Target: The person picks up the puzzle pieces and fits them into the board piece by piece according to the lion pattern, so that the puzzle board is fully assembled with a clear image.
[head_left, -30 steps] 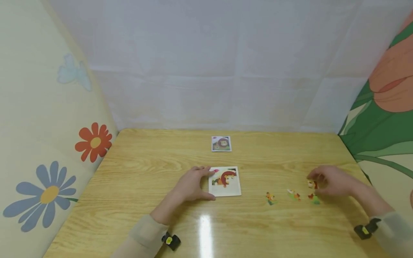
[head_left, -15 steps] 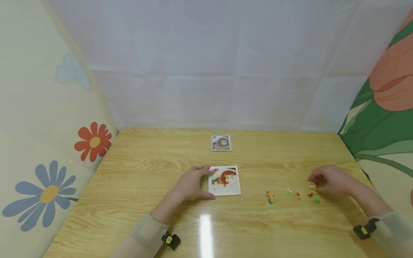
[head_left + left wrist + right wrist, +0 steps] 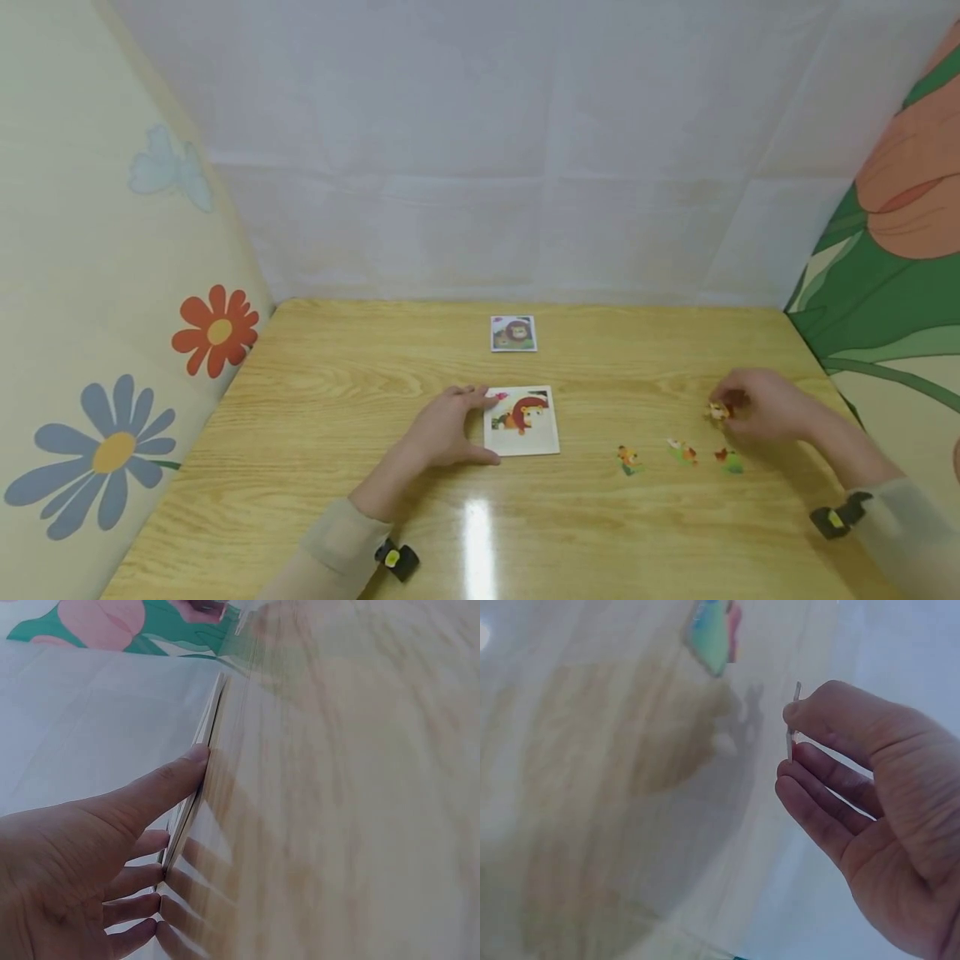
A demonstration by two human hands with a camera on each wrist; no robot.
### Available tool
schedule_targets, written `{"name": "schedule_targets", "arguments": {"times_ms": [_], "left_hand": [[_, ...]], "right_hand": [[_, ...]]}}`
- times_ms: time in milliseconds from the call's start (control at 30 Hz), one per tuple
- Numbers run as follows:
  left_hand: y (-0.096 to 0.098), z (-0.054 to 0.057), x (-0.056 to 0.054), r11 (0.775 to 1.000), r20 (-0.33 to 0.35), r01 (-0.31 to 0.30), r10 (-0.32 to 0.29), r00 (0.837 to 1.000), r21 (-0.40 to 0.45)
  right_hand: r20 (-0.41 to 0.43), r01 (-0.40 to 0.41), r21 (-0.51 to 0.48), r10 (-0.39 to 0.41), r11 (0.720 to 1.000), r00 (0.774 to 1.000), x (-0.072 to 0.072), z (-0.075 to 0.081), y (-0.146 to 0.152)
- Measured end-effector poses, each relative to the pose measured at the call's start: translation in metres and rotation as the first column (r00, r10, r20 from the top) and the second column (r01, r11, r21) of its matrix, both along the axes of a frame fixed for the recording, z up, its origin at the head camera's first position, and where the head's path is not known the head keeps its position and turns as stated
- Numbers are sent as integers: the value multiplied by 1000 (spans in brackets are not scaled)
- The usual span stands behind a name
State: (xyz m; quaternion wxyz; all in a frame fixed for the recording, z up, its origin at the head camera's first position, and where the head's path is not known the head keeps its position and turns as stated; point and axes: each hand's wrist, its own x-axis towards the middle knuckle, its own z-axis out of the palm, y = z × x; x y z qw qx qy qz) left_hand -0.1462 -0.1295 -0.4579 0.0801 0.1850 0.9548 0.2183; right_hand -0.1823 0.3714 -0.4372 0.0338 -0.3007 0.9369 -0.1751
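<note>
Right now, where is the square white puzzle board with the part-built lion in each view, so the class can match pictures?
Head: the square white puzzle board, below and slightly right of centre, by the left hand.
Left wrist: its pale edge, slanting, left of centre.
Right wrist: not in it.
Shared landmark: the yellow wood-grain table, in all three views.

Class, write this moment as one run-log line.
left hand: touches puzzle board | right hand: pinches raised puzzle piece | table: three loose pieces
</note>
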Motion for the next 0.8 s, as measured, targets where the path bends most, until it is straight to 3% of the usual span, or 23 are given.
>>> {"name": "schedule_targets", "arguments": {"times_ms": [300, 467, 800], "left_hand": [[-1, -1, 1, 1000, 3, -2, 2, 1000, 0], [0, -2, 1, 1000, 8, -5, 5, 1000, 0], [-1, -3, 0, 1000, 9, -8, 8, 1000, 8]], "right_hand": [[-25, -13, 1, 13, 1000, 1000, -14, 22, -26], [-67, -54, -53, 50, 997, 996, -19, 35, -45], [-180, -136, -80, 120, 987, 976, -15, 50, -81]]}}
